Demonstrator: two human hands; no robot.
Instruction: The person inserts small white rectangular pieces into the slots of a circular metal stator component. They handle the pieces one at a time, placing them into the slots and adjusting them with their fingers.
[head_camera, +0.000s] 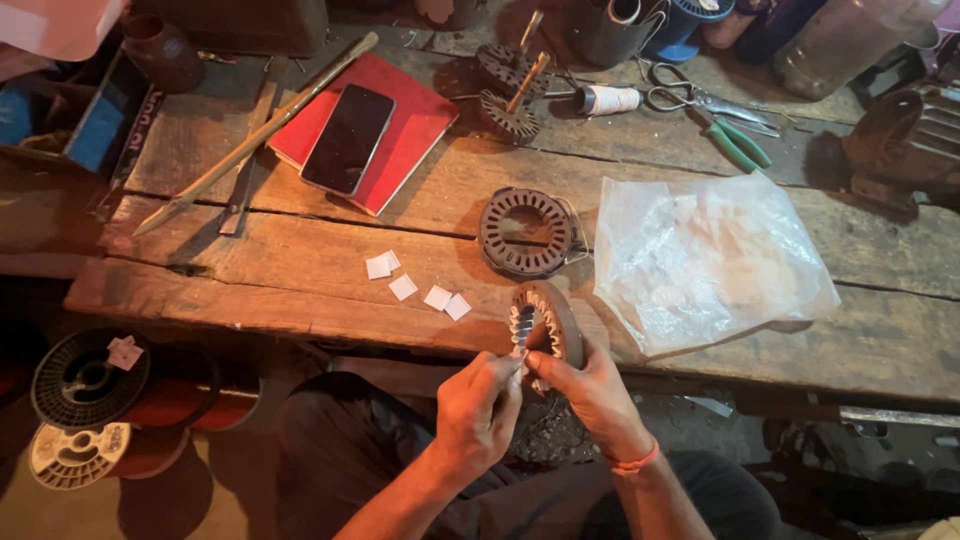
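The left hand (478, 400) is closed in a pinch on a small pale slip, pressing it at the inner slots of a ring-shaped slotted stator core (547, 325). The right hand (590, 385) grips the core from below and steadies it on edge at the near rim of the wooden desk (300, 290), directly above both hands. Several slots already show pale lining.

Just left of and beyond the hands, small white paper squares (415, 285) lie loose on the desk. Directly beyond the held core, a second stator core (525, 232) lies flat. To the right of it rests a clear plastic bag (705, 260) with pale contents.

Farther out, left of the hands, a dark phone (348, 138) sits on a red book (405, 130), with a long stick (255, 135) beside it. Straight ahead stand two toothed rotor pieces (508, 100) on shafts, then a white thread spool (608, 99), scissors (690, 98) and green-handled pliers (735, 145).

Risk assessment: the core stands on edge at the desk rim, held by one hand only; a slackened grip would probably let it roll off toward the lap. The slip is thin, so a skewed push could crumple it against a slot edge. The loose squares lie near the rim, and a sweep of the left forearm could brush them to the floor.
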